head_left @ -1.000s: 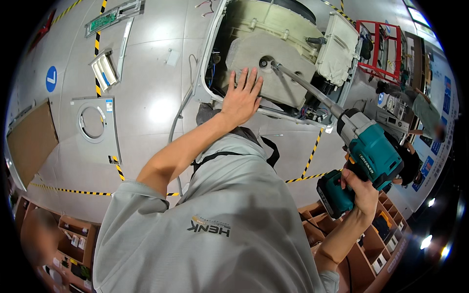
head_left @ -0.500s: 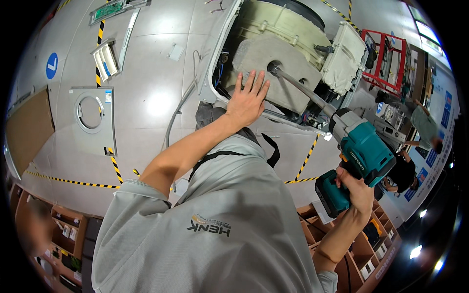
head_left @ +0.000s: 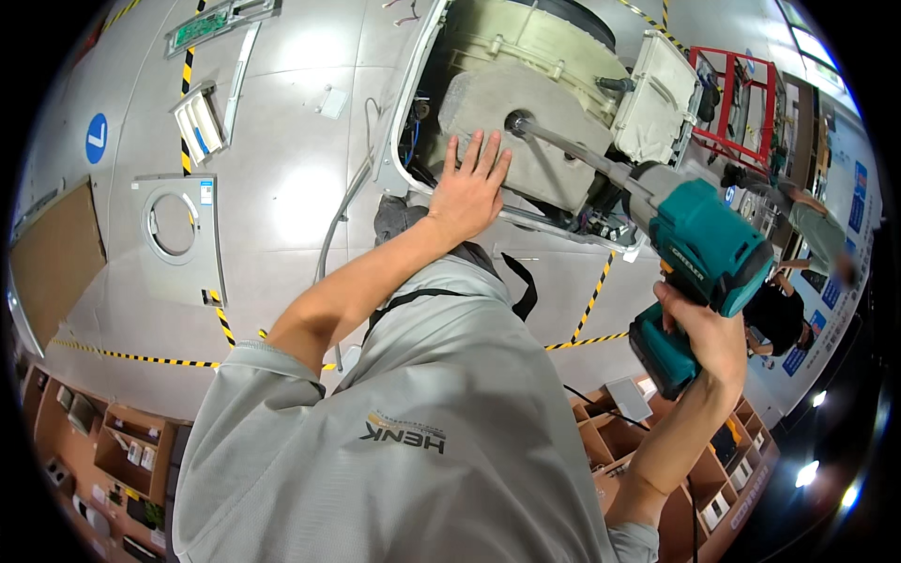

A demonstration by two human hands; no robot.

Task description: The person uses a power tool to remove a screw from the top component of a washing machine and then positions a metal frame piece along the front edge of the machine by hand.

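Note:
My right hand is wrapped round the handle of a teal cordless impact wrench. From the wrench a long steel extension bar reaches left to a round recess in the grey concrete counterweight; its tip is hidden inside. The counterweight is fixed on the cream plastic tub of an opened washing machine. My left hand lies with fingers spread at the counterweight's near left edge and holds nothing. Just below it runs the machine's metal cabinet frame.
On the floor to the left lie a front panel with a round opening, a detergent drawer and a brown board. A grey hose runs beside the cabinet. A red metal frame stands beyond; two people are at the far right.
The wrench and my right hand have shifted slightly to the right, with the bar still reaching into the recess. My left hand stays spread at the counterweight.

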